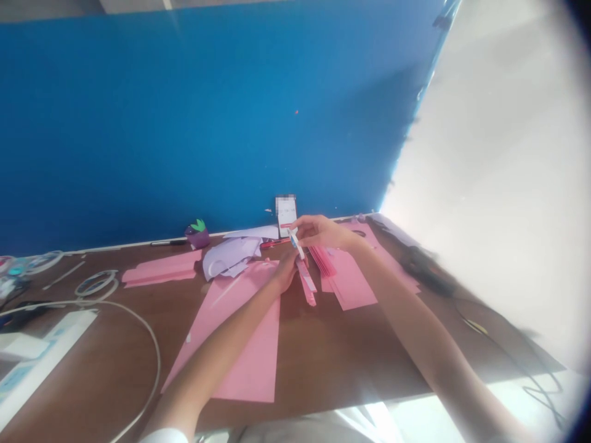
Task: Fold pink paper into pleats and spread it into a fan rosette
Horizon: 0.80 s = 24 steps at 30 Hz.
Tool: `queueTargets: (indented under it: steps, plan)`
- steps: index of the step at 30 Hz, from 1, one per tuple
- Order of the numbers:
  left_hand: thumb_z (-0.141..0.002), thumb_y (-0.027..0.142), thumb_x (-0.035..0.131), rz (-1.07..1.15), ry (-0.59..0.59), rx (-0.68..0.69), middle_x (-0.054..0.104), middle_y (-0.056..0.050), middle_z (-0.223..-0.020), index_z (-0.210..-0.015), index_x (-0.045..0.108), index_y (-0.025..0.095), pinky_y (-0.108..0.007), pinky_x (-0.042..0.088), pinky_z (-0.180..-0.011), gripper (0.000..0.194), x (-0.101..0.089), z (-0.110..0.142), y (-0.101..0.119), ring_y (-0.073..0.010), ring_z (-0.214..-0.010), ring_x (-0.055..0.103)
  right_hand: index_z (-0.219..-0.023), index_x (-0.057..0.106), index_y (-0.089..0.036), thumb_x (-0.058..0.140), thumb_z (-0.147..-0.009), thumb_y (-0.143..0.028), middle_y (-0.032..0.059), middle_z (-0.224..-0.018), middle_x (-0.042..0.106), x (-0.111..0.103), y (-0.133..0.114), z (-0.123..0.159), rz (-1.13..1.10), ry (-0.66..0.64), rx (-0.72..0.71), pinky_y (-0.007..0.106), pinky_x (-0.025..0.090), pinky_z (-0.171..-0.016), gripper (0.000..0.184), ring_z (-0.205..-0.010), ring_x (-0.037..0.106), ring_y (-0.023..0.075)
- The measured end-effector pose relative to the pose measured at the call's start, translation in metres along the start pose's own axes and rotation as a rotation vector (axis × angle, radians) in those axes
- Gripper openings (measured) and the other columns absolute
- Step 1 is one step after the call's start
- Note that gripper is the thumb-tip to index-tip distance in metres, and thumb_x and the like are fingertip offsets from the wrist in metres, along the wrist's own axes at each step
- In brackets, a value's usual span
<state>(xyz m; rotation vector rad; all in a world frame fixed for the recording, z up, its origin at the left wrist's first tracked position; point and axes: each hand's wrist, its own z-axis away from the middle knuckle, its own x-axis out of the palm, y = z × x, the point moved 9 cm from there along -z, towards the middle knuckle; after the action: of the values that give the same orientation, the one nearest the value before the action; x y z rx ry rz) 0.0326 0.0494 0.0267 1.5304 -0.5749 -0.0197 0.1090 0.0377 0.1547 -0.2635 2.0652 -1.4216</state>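
I take the two hands as the middle of my clock. The left hand (pixel 288 271) is clamped on a narrow pink strip (pixel 308 291), which has a whitish band along it and points down toward six o'clock, tilted. Some of these fingers are hidden, so I cannot tell how each one lies. The right hand (pixel 318 231) comes from five o'clock, and its thumb and fingers are together on a white-and-blue object (pixel 296 243), slim as I see it, at the upper end of the strip; it is too blurred for me to name it.

Just beside the hands, toward four o'clock, I see a fanned pile of folded pink pieces (pixel 324 263), and further out lie flat pink sheets (pixel 356 284). At seven o'clock a large pink sheet (pixel 249 344) lies on the brown table (pixel 332 351), partly under the left forearm. At nine o'clock are crumpled lilac papers (pixel 231 257), then a folded pink paper (pixel 161 269). Toward ten stands a small purple pot (pixel 197 237) with green leaves. At twelve, a phone (pixel 287 212) stands upright near the blue partition (pixel 207 123).
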Motion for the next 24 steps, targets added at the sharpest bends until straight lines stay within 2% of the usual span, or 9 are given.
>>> queueTargets:
  steps: [5, 8, 11, 13, 17, 21, 24]
  plan:
    - [-0.085, 0.041, 0.055, -0.031, 0.009, -0.007, 0.055, -0.003, -0.058, -0.063, 0.055, 0.016, -0.025, 0.038, -0.054, 0.033, -0.001, 0.0, -0.001, -0.0122, -0.055, 0.052, -0.116, 0.057, -0.025, 0.071, -0.075, -0.025, -0.0018, -0.082, 0.068, 0.009, 0.0, 0.0, -0.034, -0.018, 0.018, 0.026, 0.052, -0.069, 0.043, -0.072, 0.067, 0.0137]
    - [-0.086, 0.043, 0.052, -0.07, 0.016, 0.009, 0.055, -0.003, -0.055, -0.06, 0.054, 0.017, -0.026, 0.037, -0.054, 0.037, -0.002, 0.0, -0.003, -0.0118, -0.052, 0.05, -0.113, 0.06, -0.024, 0.07, -0.077, -0.028, -0.0012, -0.081, 0.069, 0.009, -0.001, 0.0, -0.018, 0.006, 0.033, 0.026, 0.052, -0.07, 0.038, -0.071, 0.066, 0.0135]
    - [-0.087, 0.046, 0.046, -0.128, -0.01, 0.005, 0.055, -0.004, -0.05, -0.055, 0.054, 0.017, -0.027, 0.035, -0.052, 0.044, -0.001, -0.001, -0.006, -0.0123, -0.047, 0.049, -0.101, 0.065, -0.021, 0.071, -0.076, -0.029, -0.0012, -0.074, 0.067, -0.001, 0.001, -0.001, -0.076, 0.116, 0.042, 0.024, 0.05, -0.065, 0.027, -0.066, 0.064, 0.0119]
    - [-0.088, 0.049, 0.043, -0.125, -0.036, 0.006, 0.055, -0.005, -0.049, -0.055, 0.056, 0.017, -0.027, 0.035, -0.051, 0.049, 0.002, -0.001, -0.008, -0.0128, -0.046, 0.048, -0.092, 0.067, -0.019, 0.072, -0.074, -0.029, -0.0022, -0.066, 0.064, -0.009, 0.007, -0.002, -0.149, 0.2, 0.064, 0.022, 0.047, -0.056, 0.022, -0.058, 0.06, 0.0101]
    - [-0.087, 0.054, 0.05, -0.046, -0.051, 0.02, 0.06, -0.005, -0.057, -0.06, 0.059, 0.015, -0.026, 0.038, -0.055, 0.048, 0.003, 0.0, -0.004, -0.013, -0.054, 0.052, -0.075, 0.066, -0.017, 0.074, -0.068, -0.026, -0.0042, -0.055, 0.055, -0.024, 0.029, -0.002, -0.328, 0.366, 0.168, 0.019, 0.036, -0.044, 0.014, -0.047, 0.048, 0.0067]
    - [-0.084, 0.054, 0.058, -0.064, -0.072, 0.018, 0.062, -0.005, -0.062, -0.064, 0.062, 0.014, -0.027, 0.042, -0.061, 0.045, 0.006, 0.001, -0.001, -0.0137, -0.057, 0.056, -0.075, 0.066, -0.016, 0.076, -0.066, -0.026, -0.0009, -0.064, 0.061, -0.017, 0.046, -0.003, -0.429, 0.331, 0.302, 0.021, 0.044, -0.05, 0.017, -0.052, 0.052, 0.0079]
    - [-0.08, 0.054, 0.063, -0.121, -0.073, 0.005, 0.062, -0.005, -0.061, -0.066, 0.063, 0.014, -0.027, 0.041, -0.06, 0.042, 0.008, 0.003, -0.002, -0.0134, -0.056, 0.055, -0.073, 0.064, -0.016, 0.078, -0.064, -0.025, -0.0002, -0.064, 0.063, -0.008, 0.049, -0.004, -0.487, 0.292, 0.328, 0.022, 0.047, -0.053, 0.018, -0.054, 0.055, 0.0087]
